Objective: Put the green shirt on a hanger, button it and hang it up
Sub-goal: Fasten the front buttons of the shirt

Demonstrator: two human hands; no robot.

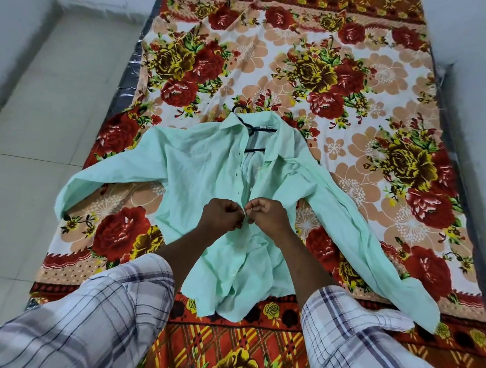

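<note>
1. Left hand (219,217): fingers curled tight, thumb + fingertips pinching one front edge of the green shirt (197,167) at mid-chest, nothing else in it
2. Right hand (268,216): curled the same way, pinching the opposite front edge, just beside the left hand, the two nearly touching over the opening
3. Btwn the two hands a small pale bit of fabric edge sticks up; can't tell if a button is through its hole there, too small
4. Shirt lies front-up under both hands on a floral bedsheet (312,75); its arms spread out to either side of the hands, the one on the right-hand side trailing back toward the person
5. Beyond the hands, away from the person, the shirt front gapes open up to the collar; a dark hanger (254,127) sits inside the neck, hook poking out past the collar, crossbar showing in the gap
6. Nearer the person than the hands, the lower shirt front is bunched + creased, hem by the sheet's checked border
7. Forearms come out of plaid sleeves (102,317), passing over the lower shirt
8. Off to the left-hand side, past the sheet edge: pale tiled floor (42,122)
</note>
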